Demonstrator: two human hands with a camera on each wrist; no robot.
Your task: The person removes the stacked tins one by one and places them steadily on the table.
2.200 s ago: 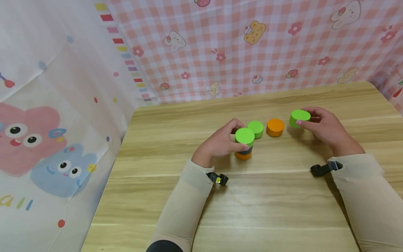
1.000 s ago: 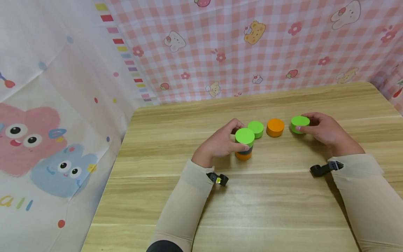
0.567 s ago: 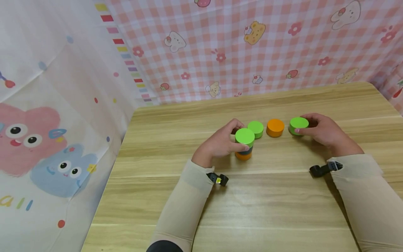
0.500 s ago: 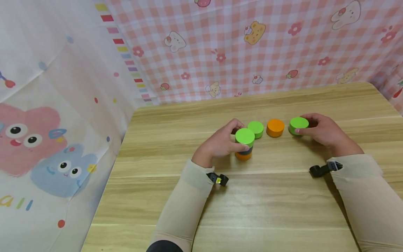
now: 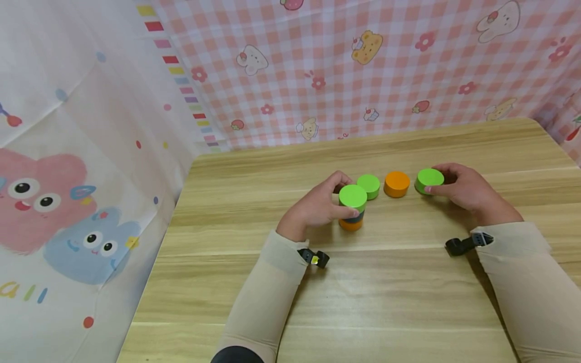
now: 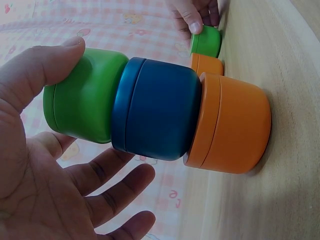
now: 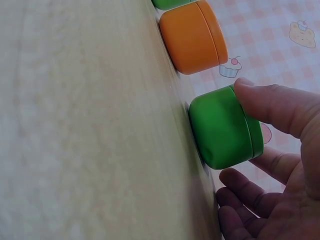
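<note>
My left hand point(image 5: 321, 200) pinches a small green lidded tin point(image 6: 87, 95) between thumb and index finger. That tin tops a stack, with a dark blue tin point(image 6: 157, 109) in the middle and an orange tin point(image 6: 232, 125) on the table at the bottom. In the left wrist view the other left fingers spread free beside the stack. My right hand point(image 5: 469, 189) grips another green tin point(image 7: 222, 127) by thumb and fingers, its base at the tabletop. To its left stand a loose orange tin point(image 5: 397, 184) and a third green tin point(image 5: 368, 186).
A wood-grain table point(image 5: 386, 292) carries everything, its back edge close behind the row of tins. Behind it hangs a pink checked cloth point(image 5: 336, 65), and a white printed cloth point(image 5: 104, 151) hangs on the left. Black straps sit on both wrists.
My right hand has lowered its green tin to the table and moved it slightly left, closer to the loose orange tin. My left hand and the stack have stayed still.
</note>
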